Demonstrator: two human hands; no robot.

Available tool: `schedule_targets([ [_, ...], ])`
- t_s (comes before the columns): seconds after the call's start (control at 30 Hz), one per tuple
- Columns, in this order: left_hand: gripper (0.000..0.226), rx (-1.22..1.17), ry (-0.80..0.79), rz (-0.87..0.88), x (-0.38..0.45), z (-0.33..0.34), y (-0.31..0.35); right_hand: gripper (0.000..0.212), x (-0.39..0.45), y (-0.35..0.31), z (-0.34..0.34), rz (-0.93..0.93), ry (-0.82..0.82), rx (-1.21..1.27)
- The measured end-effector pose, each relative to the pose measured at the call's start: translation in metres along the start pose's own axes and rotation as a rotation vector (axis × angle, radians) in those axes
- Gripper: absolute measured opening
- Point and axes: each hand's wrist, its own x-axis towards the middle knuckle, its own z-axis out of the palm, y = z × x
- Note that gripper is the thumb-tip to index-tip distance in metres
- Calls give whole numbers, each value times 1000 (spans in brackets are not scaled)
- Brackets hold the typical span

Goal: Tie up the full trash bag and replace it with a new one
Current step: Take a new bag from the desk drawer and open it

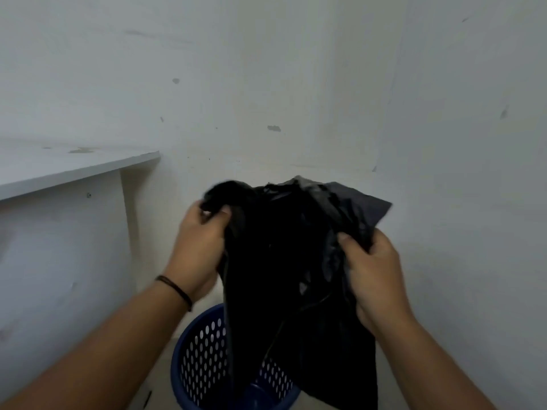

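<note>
Now, hands: your left hand [199, 232] and right hand [371, 267] each grip a bunched edge of the black bag [296, 261].
Bag: mid-frame, limp, hanging long axis downward between your hands.
Bin [204, 359]: blue, lower centre, directly beneath the bag.
Key relation: the bag's mouth is uppermost; your left hand grips higher.
</note>
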Motion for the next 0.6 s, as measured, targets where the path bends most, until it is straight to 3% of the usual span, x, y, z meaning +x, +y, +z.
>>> schedule_targets([
  [0.17,44,-78,-141,-85,-45,44,-17,9,-35,-7,38,-3,-237,73],
  [0.33,21,-156,-149,-190,-32,37,-15,12,-40,-8,30,113,-345,236],
  [0.43,23,-166,-131,-226,-20,25,-17,16,-36,-1,21,215,-265,314],
  [0.5,23,-36,-99,-154,-8,12,-15,13,-34,7,9,274,-159,285],
  [0.57,21,216,-112,9,7,-2,-6,17,-29,18,-8,278,39,42],
  [0.6,19,364,-140,98,13,-8,3,34,-27,19,-15,290,150,-129],
])
